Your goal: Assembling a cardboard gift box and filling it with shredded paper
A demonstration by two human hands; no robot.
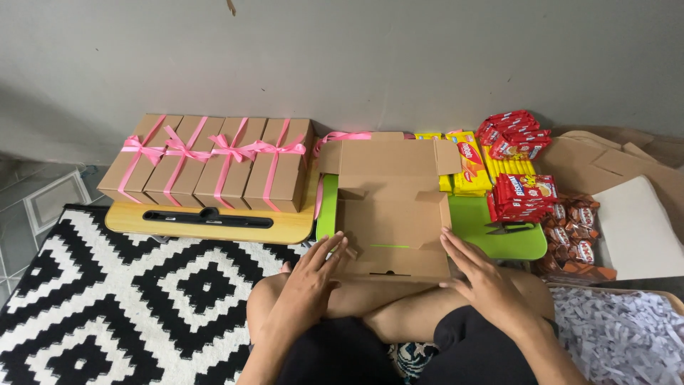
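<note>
An open brown cardboard box (388,214) sits at the centre of the view, on a low green table (509,235) just beyond the person's crossed legs, with its lid flap standing up at 12 o'clock. The left hand (310,281) lies with fingers spread and flat against the box's side wall at 9 o'clock, gripping nothing. The right hand (481,274) rests the same way, fingers extended, on the wall at 3 o'clock.

The box looks light and fairly stiff, though thin folded card like this would likely buckle if squeezed hard. Its flaps are loose, so the side walls or the base seem the safest places to hold it, with both palms flat.

At 10 o'clock, four closed brown boxes (214,162) tied with pink ribbon bows stand side by side on a wooden lap table (214,222). A loose pink ribbon (342,137) lies behind the open box. At 2 o'clock are piled snack packets: yellow ones (467,167), red ones (519,167) in two heaps, and small brown wrapped pieces (573,235), too stacked to count. Flat cardboard blanks (605,160) lie further right, and shredded paper (620,331) fills a container at 4 o'clock. A black-and-white rug (107,299) covers the floor at 8 o'clock.
</note>
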